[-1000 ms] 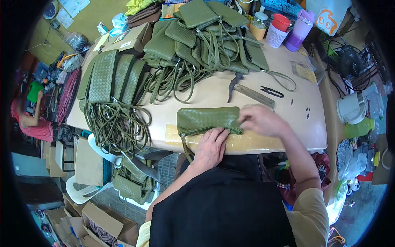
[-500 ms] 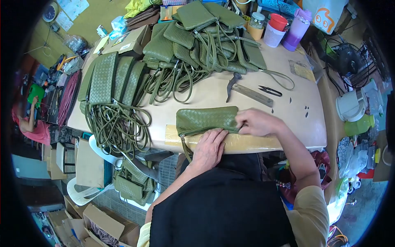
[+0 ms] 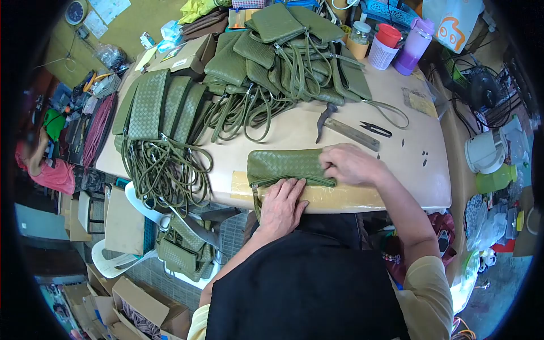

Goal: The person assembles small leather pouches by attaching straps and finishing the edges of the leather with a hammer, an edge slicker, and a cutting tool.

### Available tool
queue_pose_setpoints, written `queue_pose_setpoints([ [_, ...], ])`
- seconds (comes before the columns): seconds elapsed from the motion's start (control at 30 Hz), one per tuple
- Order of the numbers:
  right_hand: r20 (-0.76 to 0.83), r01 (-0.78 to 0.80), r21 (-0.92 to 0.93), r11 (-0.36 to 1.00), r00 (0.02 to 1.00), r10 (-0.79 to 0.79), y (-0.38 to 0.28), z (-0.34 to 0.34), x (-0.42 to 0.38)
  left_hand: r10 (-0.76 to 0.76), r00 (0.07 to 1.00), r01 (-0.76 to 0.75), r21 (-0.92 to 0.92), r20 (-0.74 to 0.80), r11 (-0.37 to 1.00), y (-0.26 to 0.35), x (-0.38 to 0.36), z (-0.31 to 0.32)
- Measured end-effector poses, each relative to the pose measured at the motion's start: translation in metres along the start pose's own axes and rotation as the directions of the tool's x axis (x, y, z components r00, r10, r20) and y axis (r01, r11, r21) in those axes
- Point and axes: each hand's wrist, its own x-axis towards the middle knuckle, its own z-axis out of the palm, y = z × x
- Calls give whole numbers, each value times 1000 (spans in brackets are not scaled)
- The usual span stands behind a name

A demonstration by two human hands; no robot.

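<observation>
— Cluttered workshop on my feed: pale padded desk (image 3: 422, 184), heap of woven green pouches (image 3: 253, 50) towards the back. Where's the one being worked on?

— Near edge, lying flat on the desk, partly over a shiny tan taped strip (image 3: 351, 199). It's an olive-green, oblong, woven-texture, leather-look pouch (image 3: 283, 163), zip (image 3: 320, 180) along the near side, thin green wrist strap (image 3: 256, 199) hanging from its left end.

— How'd it handle, d'you reckon?

— Light, I'd say, and soft; prob. bends easily, min. breakage risk. Smooth finish, so maybe a bit slippery. I'd take hold at a corner or the zip edge, w/ a flat palm steadying the rest.

— And the hands?

— Apart from each other. L hand (image 3: 281, 205) is spread, fingers extended, tips resting on the zip edge approx. mid-length; no grip afaict. R hand (image 3: 352, 164) is curled at the pouch's right end, but blurred, so I can't tell if it's pinching or just touching.

— Tools?

— Black metal snips (image 3: 376, 129) beyond the R hand, untouched.
</observation>
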Motion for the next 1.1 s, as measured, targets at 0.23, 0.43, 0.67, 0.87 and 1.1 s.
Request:
queue_pose_setpoints([
  [0.23, 58, -31, -174, 984, 997, 42, 6, 0, 6, -10, 1000, 9, 72, 12, 997, 0, -5, 5],
  [0.43, 24, 56, 137, 989, 998, -60, 2, 20, 15, -7, 1000, 9, 155, -12, 988, 4, -6, 5],
  [0.67, 16, 32, -46, 998, 999, -31, -6, 8, 19, -45, 998, 44, 40, 37, 998, -3, -2, -8],
  [0.87, 67, 22, 74, 997, 997, -27, -12, 23, 27, -79, 997, 79, 35, 11, 996, -16, -5, -23],
  [1.1, 91, 64, -21, 998, 994, -62, -22, 33, 44, -75, 997, 75, 29, 8, 997, -18, -6, -25],
])
